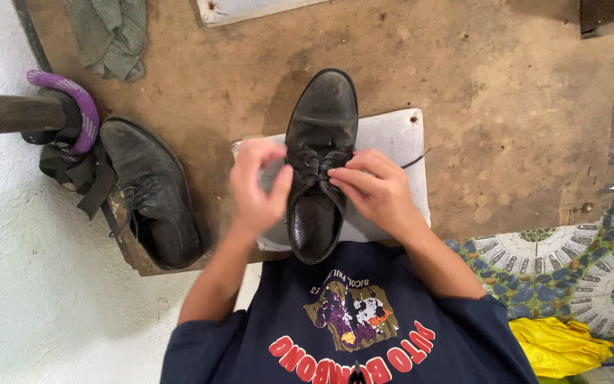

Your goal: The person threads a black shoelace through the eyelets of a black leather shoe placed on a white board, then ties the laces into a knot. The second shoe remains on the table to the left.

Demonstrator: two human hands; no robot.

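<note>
While both my hands pinch thin limp laces, left hand [259, 186] and right hand [372, 188], shoe [319, 160] looks stiff, light; grip its heel.

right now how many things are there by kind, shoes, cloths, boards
Black shoes: 2, one under both hands, one to the side
Cloths: 2, green and yellow
White boards: 2, under the shoe, at top
Total: 6
</note>
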